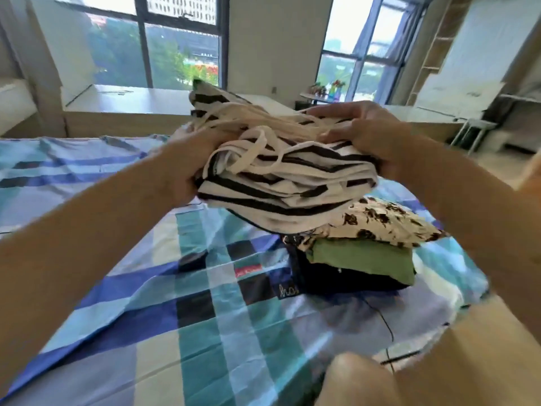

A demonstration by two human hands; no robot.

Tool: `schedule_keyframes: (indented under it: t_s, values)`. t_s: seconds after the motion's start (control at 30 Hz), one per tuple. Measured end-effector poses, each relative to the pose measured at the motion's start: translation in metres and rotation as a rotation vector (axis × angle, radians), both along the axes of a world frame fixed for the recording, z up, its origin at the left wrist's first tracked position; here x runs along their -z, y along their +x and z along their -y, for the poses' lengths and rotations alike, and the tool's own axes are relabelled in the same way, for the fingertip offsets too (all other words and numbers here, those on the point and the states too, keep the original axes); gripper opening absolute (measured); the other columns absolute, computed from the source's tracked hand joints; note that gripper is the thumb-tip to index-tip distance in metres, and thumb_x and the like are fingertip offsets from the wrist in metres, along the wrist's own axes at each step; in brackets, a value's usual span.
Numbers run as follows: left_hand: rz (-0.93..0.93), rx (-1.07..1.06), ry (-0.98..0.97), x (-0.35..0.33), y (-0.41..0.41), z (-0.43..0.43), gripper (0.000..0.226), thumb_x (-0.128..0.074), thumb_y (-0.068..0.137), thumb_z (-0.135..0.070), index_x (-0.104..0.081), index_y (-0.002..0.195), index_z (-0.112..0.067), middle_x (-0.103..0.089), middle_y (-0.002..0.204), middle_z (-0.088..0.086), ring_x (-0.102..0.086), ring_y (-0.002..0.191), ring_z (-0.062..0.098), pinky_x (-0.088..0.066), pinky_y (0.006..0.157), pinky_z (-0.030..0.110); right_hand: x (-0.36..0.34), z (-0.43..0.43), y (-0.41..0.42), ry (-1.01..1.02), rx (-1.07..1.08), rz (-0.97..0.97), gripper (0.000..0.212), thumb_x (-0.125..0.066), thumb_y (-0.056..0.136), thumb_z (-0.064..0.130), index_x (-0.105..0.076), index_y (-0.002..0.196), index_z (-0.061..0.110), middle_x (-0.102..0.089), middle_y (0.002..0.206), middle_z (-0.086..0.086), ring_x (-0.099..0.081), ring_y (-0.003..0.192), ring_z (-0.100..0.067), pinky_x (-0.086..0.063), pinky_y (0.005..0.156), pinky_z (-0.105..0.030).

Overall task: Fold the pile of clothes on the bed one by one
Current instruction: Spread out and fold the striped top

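Above the bed (146,288), striped garment (281,183).

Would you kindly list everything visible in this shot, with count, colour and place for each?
striped garment: one, white with black stripes, folded with loose white straps on top, held up above the bed between both hands.
patterned garment: one, cream with dark brown print, top of the stack on the bed.
green garment: one, green, folded, under the patterned one.
dark garment: one, navy or black, bottom of the stack.
bed sheet: one, blue, teal and white checks, covering the bed.
windows: two, dark-framed, far wall.
small table: one, holding colourful items, by the right window.
left hand: one, gripping the striped garment's left edge.
right hand: one, gripping its right side.
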State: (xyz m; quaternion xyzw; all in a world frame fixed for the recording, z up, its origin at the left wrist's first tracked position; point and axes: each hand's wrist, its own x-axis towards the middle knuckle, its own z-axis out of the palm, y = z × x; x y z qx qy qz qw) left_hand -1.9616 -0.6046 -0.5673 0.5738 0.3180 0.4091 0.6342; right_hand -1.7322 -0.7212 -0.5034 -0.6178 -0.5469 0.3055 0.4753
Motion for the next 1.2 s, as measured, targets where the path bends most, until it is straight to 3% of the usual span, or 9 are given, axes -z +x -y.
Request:
schedule_keyframes:
  t_s: [0.1,0.27,0.43,0.53,0.63,0.73,0.83,0.97,1.2]
  values:
    - [0.065,0.209,-0.007,-0.035,0.078,0.014,0.054,-0.079,0.084,-0.024,-0.062,0.133,-0.006,-0.067,0.128,0.02,-0.065,0.118,0.036,-0.054,0.099,0.05,-0.02,0.012,0.069,0.023,0.119,0.006,0.044,-0.06,0.089,-0.007,-0.069,0.124,0.018,-0.077,0.101,-0.007,-0.074,0.074,-0.017,-0.06,0.062,-0.026]
    - [-0.013,0.156,-0.12,-0.022,0.169,0.009,0.083,-0.088,0.075,-0.024,-0.046,0.147,-0.013,-0.069,0.123,0.018,-0.072,0.1,0.032,-0.062,0.078,0.047,0.006,0.015,0.16,-0.026,0.248,-0.015,0.042,-0.063,0.089,-0.006,-0.071,0.12,0.021,-0.075,0.109,-0.012,-0.074,0.089,-0.026,-0.063,0.074,-0.036]
    - [-0.451,0.092,-0.157,0.064,0.198,0.007,0.066,-0.084,0.075,-0.048,-0.061,0.124,-0.011,-0.071,0.105,0.012,-0.067,0.078,0.023,-0.063,0.067,0.037,0.106,0.01,0.185,-0.187,0.317,0.138,0.04,-0.066,0.091,-0.004,-0.065,0.126,0.014,-0.068,0.108,-0.011,-0.063,0.083,-0.017,-0.054,0.071,-0.022]
    - [-0.586,0.016,-0.111,0.079,0.193,-0.001,0.073,-0.08,0.075,-0.056,-0.061,0.125,-0.008,-0.071,0.11,0.014,-0.071,0.094,0.031,-0.061,0.083,0.049,0.139,0.009,0.188,-0.235,0.353,0.251,0.046,-0.074,0.091,0.017,-0.061,0.135,0.015,-0.066,0.124,-0.013,-0.061,0.105,-0.022,-0.044,0.087,-0.025]
    - [-0.92,-0.058,0.27,0.06,0.183,-0.008,0.113,-0.072,0.074,-0.069,-0.019,0.156,-0.012,-0.04,0.15,0.02,-0.042,0.138,0.038,-0.04,0.111,0.051,0.129,0.004,0.197,-0.233,0.399,0.434,0.068,-0.077,0.087,0.03,-0.047,0.147,0.018,-0.053,0.142,-0.014,-0.052,0.128,-0.028,-0.042,0.106,-0.036]
    - [-0.774,-0.099,0.89,0.032,0.184,-0.002,0.092,-0.065,0.079,-0.061,-0.027,0.154,-0.025,-0.032,0.154,0.006,-0.026,0.143,0.028,-0.031,0.116,0.055,0.104,-0.001,0.193,-0.197,0.386,0.596,0.085,-0.078,0.082,0.03,-0.034,0.154,0.02,-0.039,0.145,-0.018,-0.044,0.135,-0.033,-0.037,0.113,-0.036]
    - [-0.801,0.143,1.163,0.02,0.207,-0.003,0.078,-0.052,0.089,-0.069,-0.034,0.154,-0.03,-0.024,0.164,0.001,-0.016,0.151,0.022,-0.02,0.121,0.057,0.094,-0.011,0.178,-0.099,0.221,0.686,0.076,-0.064,0.093,0.043,-0.028,0.157,0.024,-0.026,0.16,-0.007,-0.029,0.146,-0.023,-0.022,0.112,-0.027]
    - [-1.265,0.36,1.108,0.05,0.222,-0.013,0.107,-0.024,0.07,-0.097,-0.009,0.159,-0.039,-0.002,0.169,0.002,0.005,0.155,0.031,0.002,0.122,0.062,0.127,-0.018,0.169,-0.325,0.07,0.827,0.083,-0.022,0.088,0.077,-0.014,0.159,0.035,-0.002,0.169,0.006,0.0,0.155,-0.013,-0.004,0.125,-0.048]
    - [-1.162,0.328,0.891,0.116,0.215,-0.014,0.13,-0.02,0.042,-0.111,-0.004,0.156,-0.05,-0.005,0.169,-0.007,-0.004,0.155,0.026,-0.013,0.119,0.064,0.19,-0.015,0.174,-0.241,0.144,0.783,0.082,-0.023,0.086,0.077,-0.017,0.158,0.039,-0.015,0.168,0.004,-0.011,0.154,-0.013,-0.01,0.124,-0.049]
